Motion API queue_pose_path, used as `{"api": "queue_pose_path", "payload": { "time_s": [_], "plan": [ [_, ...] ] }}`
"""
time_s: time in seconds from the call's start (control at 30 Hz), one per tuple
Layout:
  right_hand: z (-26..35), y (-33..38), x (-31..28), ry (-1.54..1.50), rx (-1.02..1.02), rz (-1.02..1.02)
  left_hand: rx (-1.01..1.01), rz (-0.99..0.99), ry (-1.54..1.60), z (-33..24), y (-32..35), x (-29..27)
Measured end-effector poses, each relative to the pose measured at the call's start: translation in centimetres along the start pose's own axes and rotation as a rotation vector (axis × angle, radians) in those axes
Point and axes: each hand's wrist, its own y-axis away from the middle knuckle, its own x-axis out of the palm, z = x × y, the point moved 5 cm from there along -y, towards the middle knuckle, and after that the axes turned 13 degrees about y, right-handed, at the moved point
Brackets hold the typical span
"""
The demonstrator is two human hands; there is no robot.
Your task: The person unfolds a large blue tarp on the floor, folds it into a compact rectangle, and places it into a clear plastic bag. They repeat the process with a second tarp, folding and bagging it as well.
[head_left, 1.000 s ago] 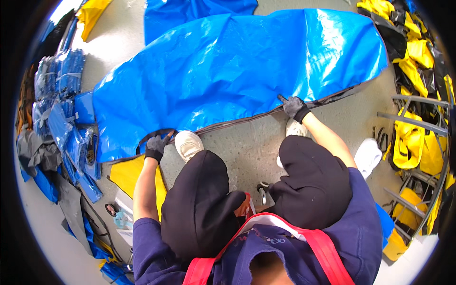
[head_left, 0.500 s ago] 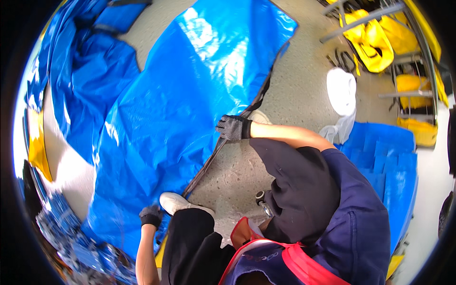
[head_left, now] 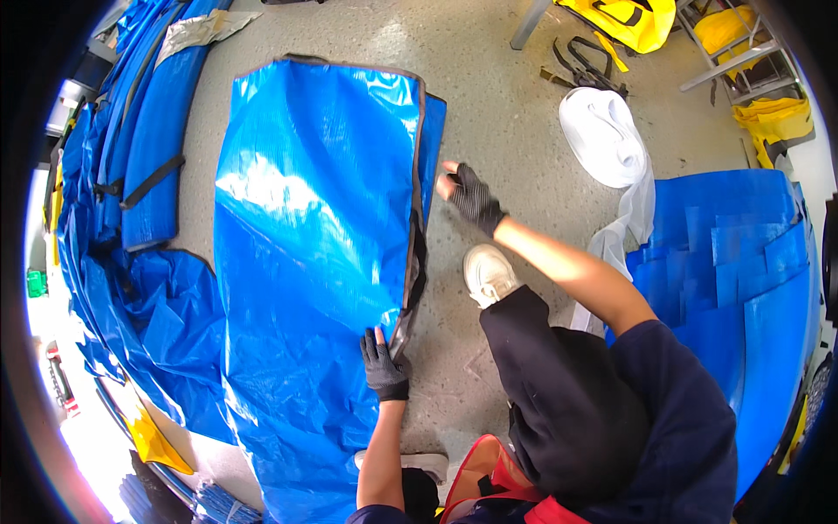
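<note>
A long blue tarpaulin sheet (head_left: 305, 236) with a dark bound edge lies on the floor in front of me, folded over on itself. My left hand (head_left: 384, 371), in a dark half-finger glove, rests on its right edge with fingers stretched out flat. To the right of that edge, above the bare floor, hovers my right hand (head_left: 476, 196) in a matching glove. Its bare fingertips are apart and hold nothing. Another blue layer (head_left: 430, 148) shows from beneath the sheet on its right side.
Blue rolled or folded bundles (head_left: 161, 148) lie at the left, beside crumpled blue sheeting (head_left: 170, 306). A white webbing roll (head_left: 602, 135) and dark straps (head_left: 589, 65) lie on the right, above stacked blue sheets (head_left: 716, 253). Yellow bags (head_left: 628, 22) and a metal rack (head_left: 729, 65) stand farther off.
My right hand has let go of the sheet's edge and moved up and right. My left hand has shifted right onto the edge. The sheet's far part now lies straighter; the view has shifted.
</note>
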Motion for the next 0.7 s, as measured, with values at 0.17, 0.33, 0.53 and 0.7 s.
{"api": "queue_pose_path", "payload": {
  "time_s": [0.17, 0.33, 0.53, 0.7],
  "plan": [
    [-1.6, -9.8, 4.1, -0.667, 0.561, 0.317, 0.111, 0.118, -0.215, -0.8, -1.1, 0.6],
    [-0.9, -12.0, 7.5, -0.796, 0.392, 0.576, 0.254, 0.044, -0.073, -4.4, -3.6, -0.2],
    [2.9, -10.3, 5.3, -1.001, 0.388, 0.598, 0.232, -0.246, -0.102, -12.6, -11.5, 1.4],
    [14.9, -5.8, -1.7, -0.903, -0.092, 0.494, 0.212, -0.574, 0.125, -20.3, -19.9, -2.1]
  ]
}}
